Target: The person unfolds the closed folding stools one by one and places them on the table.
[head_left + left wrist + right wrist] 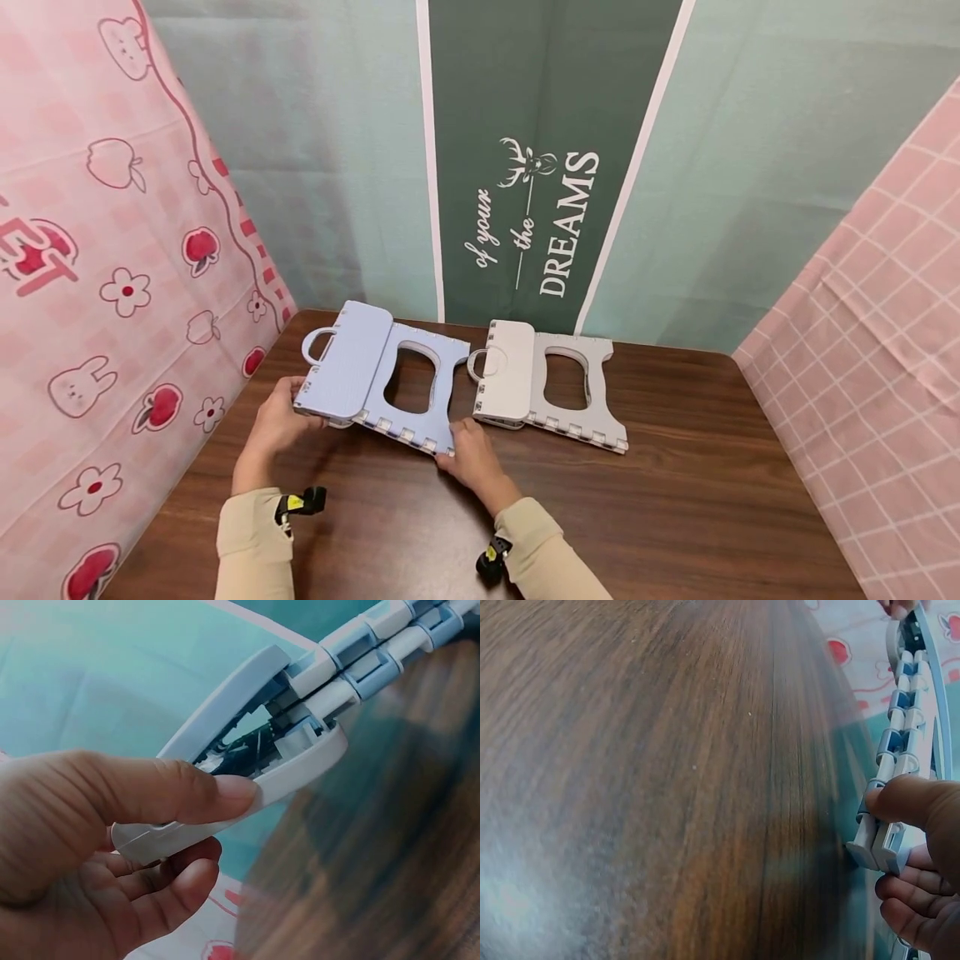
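One round-cornered, pale-blue folding stool (pixel 381 375) of finely lined plastic is just left of the white-grey plastic folding stool (pixel 537 379); its long axis runs sideways, arched handle (pixel 307 342) pointing away from this neighbour. Left hand (pixel 279 417) and right hand (pixel 474 454) pinch its opposite ends, fingers narrowly curled.

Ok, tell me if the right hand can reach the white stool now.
Probably yes: the right hand is beside the white stool with nothing visible between, though it would likely have to release the blue stool first.
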Demonstrator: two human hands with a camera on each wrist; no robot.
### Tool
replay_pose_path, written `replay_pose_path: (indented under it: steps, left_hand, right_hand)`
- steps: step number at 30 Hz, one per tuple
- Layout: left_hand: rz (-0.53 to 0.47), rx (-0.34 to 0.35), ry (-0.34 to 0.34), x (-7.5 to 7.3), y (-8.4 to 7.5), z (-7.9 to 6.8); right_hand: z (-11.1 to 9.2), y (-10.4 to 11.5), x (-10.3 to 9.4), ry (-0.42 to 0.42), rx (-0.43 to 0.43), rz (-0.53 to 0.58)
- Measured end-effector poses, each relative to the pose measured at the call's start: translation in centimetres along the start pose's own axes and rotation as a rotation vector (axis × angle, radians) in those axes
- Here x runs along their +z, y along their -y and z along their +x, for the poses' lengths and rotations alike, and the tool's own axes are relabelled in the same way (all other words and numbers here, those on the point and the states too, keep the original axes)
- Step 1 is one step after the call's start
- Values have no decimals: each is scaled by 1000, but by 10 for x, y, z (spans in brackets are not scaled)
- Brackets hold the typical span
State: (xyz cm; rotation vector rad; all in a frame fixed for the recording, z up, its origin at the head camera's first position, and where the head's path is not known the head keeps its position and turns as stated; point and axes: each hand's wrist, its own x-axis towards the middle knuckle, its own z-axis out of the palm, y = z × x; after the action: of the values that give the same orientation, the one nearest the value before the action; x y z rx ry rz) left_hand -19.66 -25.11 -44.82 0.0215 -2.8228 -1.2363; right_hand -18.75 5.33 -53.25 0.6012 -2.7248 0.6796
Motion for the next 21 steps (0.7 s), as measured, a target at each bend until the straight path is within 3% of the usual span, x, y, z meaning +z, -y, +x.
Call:
replay_pose_path:
  steps: [7, 15, 21]
  left_hand:
    - [-25, 33, 2, -5, -17, -1]
    - [4, 143, -20, -13, -32, -3]
    - [18, 188, -38, -18, -40, -7]
  right_hand:
    - [1, 2, 0, 25, 35, 27]
    - [2, 5, 0, 40, 80, 83]
    - [3, 6, 2, 70, 91, 106]
